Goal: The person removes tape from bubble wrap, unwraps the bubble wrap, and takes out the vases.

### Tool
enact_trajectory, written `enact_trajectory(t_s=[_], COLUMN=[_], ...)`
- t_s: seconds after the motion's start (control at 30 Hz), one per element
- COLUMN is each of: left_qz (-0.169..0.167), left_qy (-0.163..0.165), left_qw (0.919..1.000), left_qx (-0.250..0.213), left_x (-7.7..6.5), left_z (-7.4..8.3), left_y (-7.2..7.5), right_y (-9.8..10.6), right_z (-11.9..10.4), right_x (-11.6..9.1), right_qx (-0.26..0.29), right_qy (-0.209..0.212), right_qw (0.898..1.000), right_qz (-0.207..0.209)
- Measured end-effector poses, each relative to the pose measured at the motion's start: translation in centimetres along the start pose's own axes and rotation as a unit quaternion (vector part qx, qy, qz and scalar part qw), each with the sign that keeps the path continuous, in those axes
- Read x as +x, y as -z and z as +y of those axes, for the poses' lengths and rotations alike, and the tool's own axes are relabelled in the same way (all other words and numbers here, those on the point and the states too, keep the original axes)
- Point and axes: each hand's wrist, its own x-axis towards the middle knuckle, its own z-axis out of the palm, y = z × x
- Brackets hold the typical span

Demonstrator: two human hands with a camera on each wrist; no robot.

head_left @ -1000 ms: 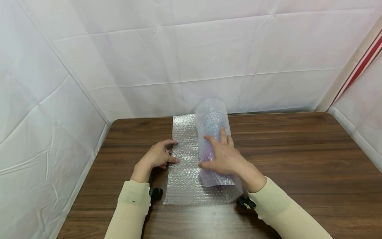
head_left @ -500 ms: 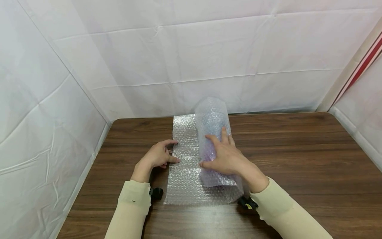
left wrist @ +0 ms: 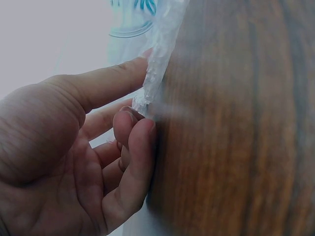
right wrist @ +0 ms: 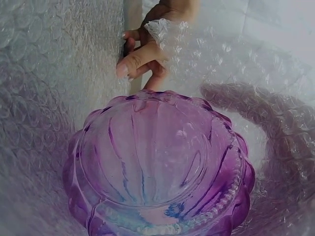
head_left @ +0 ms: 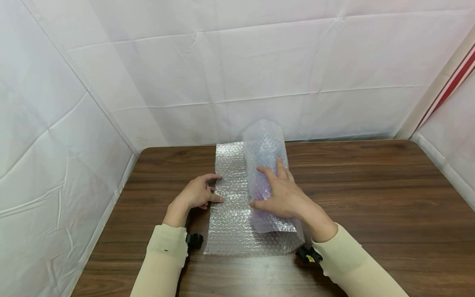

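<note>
The bubble wrap sheet (head_left: 230, 216) is clear plastic, closely pimpled and shiny, lying on the dark, wood-grained table (head_left: 371, 198). Its left part lies flat; its right part is folded over the purple glass vessel (right wrist: 152, 147), which rests on its side within the fold, right of the flat part. The end of the vessel facing the right wrist view is round and scalloped at the edge, with ribs, a beaded line and a blue tint low down. From the head view the glass shows only as a purple and bluish cast through the plastic.

The left hand (head_left: 194, 193) is at the sheet's left edge, thumb and forefinger extended and set apart, touching the plastic; the remaining fingers bend in beside the edge. Whether any of these reach beneath the sheet cannot be told from the left wrist view.

The right hand (head_left: 283, 198) lies over the folded plastic above the vessel, fingers spread wide and thumb out to the left, resting on the covering without closing round it. Both forearms, in pale sleeves (head_left: 159, 260), angle inward from the near side.
</note>
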Motion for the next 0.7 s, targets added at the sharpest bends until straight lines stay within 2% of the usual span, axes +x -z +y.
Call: enact_trajectory(t_s=[0.7], left_qz=[-0.003], left_qy=[0.005], left_qw=[1.0000], left_qx=[-0.004], left_x=[-0.09], left_z=[0.00], left_y=[0.07], right_y=[0.87], right_z=[0.52], right_x=[0.00], right_qx=[0.017], right_qy=[0.005], right_qw=[1.000], right_qz=[-0.009])
